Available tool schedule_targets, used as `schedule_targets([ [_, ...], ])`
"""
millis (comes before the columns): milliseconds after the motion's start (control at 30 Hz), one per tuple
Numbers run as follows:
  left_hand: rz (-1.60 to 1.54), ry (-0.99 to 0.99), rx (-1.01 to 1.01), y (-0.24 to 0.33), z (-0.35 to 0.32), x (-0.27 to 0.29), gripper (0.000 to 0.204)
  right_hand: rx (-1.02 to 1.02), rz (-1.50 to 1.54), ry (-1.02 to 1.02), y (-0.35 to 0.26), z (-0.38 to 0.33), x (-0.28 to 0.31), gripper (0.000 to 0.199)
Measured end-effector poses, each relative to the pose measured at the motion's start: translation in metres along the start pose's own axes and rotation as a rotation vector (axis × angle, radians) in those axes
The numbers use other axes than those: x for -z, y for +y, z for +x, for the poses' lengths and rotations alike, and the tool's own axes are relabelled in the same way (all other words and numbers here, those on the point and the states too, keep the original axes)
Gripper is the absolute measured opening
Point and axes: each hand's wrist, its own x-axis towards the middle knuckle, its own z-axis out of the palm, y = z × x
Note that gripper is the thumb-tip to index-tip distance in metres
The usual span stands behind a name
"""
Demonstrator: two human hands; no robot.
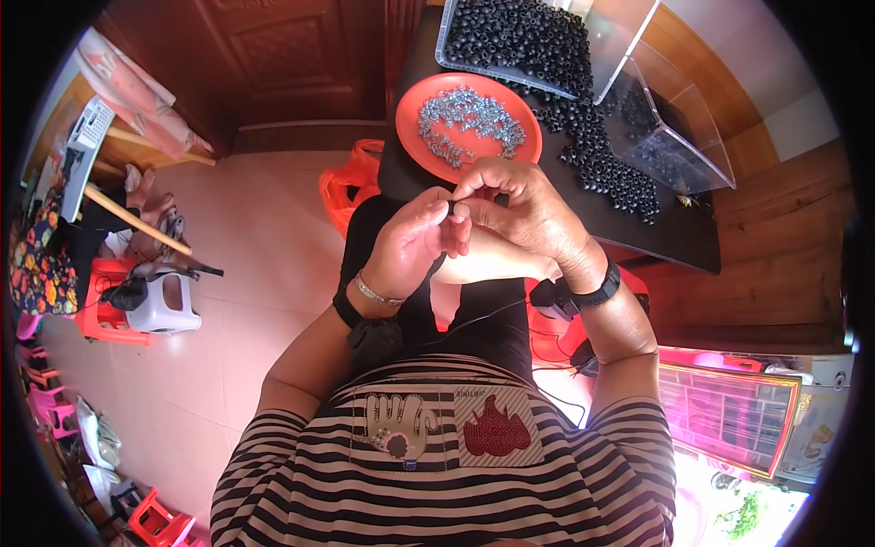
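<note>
Both hands meet over my lap, fingertips touching. My left hand (410, 242) is closed, with a small black knob-like piece (451, 209) between thumb and fingers. Thumb and forefinger of my right hand (533, 211) are pinched together right at that piece; whatever they hold is too small or hidden to name. Just beyond the hands, a round red plate (407, 137) carries many small silvery metal parts (474, 111). Behind it a clear plastic bin (510, 71) is filled with black knob-like pieces (524, 36), and more of them (602, 164) lie spilled on the dark table.
The dark table (679, 239) reaches along my right side, with a clear plastic box (706, 159) tipped on it. A red plastic bag (351, 187) hangs by its left edge. Stools, a grey one (166, 305) among them, stand on the tiled floor (246, 255) at left.
</note>
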Motion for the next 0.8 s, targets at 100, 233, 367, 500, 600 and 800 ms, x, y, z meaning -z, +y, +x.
schedule_targets([
  [100, -0.012, -0.057, 0.02, -0.001, -0.001, 0.005, 0.026, 0.007, 0.013, -0.001, 0.001, -0.001, -0.002, 0.007],
  [233, -0.008, -0.02, 0.04, 0.0, -0.004, 0.006, 0.024, 0.02, -0.097, -0.034, -0.003, 0.0, -0.003, 0.009],
  [367, 0.007, 0.033, 0.027, 0.004, -0.001, 0.007, 0.022, 0.039, -0.199, 0.017, -0.005, 0.001, -0.004, 0.007],
  [500, 0.231, 0.065, -0.019, 0.032, 0.023, -0.005, 0.021, 0.04, -0.081, 0.093, -0.006, 0.014, 0.008, 0.01],
  [600, 0.602, 0.012, -0.162, 0.066, 0.051, -0.012, 0.025, 0.125, -0.305, 0.179, -0.017, 0.033, 0.029, 0.011],
  [800, 0.766, 0.034, -0.217, 0.088, 0.089, -0.031, 0.026, 0.062, -0.426, 0.251, -0.03, 0.049, 0.057, 0.012],
])
